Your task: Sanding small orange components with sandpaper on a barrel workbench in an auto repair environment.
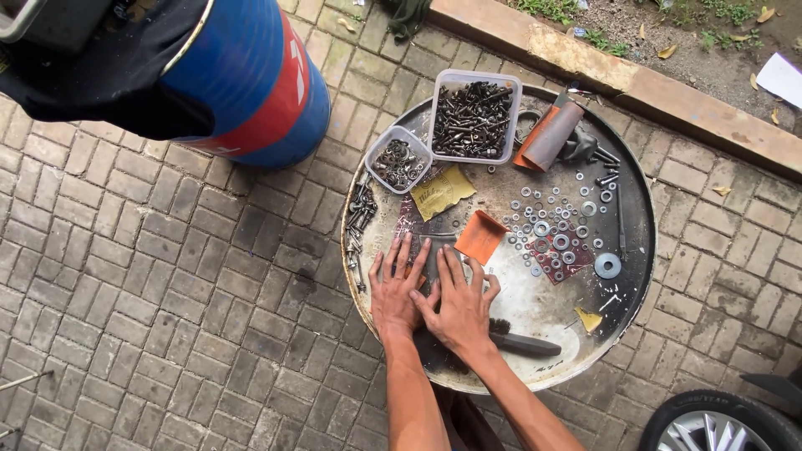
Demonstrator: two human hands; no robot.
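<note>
1. Your left hand [394, 288] lies flat, palm down, fingers spread, on the near-left part of the round metal drum lid [535, 313] that serves as your desk.
2. Your right hand [458, 302] lies flat just beside it, fingers also spread; the two hands touch at the thumbs.
3. Both hands press on a dark flat sheet [430, 260] that peeks out between the fingers. Neither hand is clamped on it; what kind of sheet it is, you cannot tell from here.
4. An orange square of abrasive paper [481, 236] lies just beyond your right fingertips.
5. A dark-handled brush [522, 342] lies on the lid just right of your right wrist.
6. A scatter of washers [558, 219] sits to the right of the orange square, with one large washer [607, 266] apart at the edge of the group.
7. At the far rim stands a large clear tub of bolts [473, 117], and beside it on the left a small clear tub of nuts [398, 160].
8. A yellow paper scrap [443, 191] lies in front of the tubs.
9. A rolled strip of sandpaper [550, 136] lies right of the large tub.
10. Loose bolts [361, 210] lie along the lid's left rim.
11. A blue and red drum [251, 79] stands on the brick paving [167, 317] to the left, well apart from your hands.
</note>
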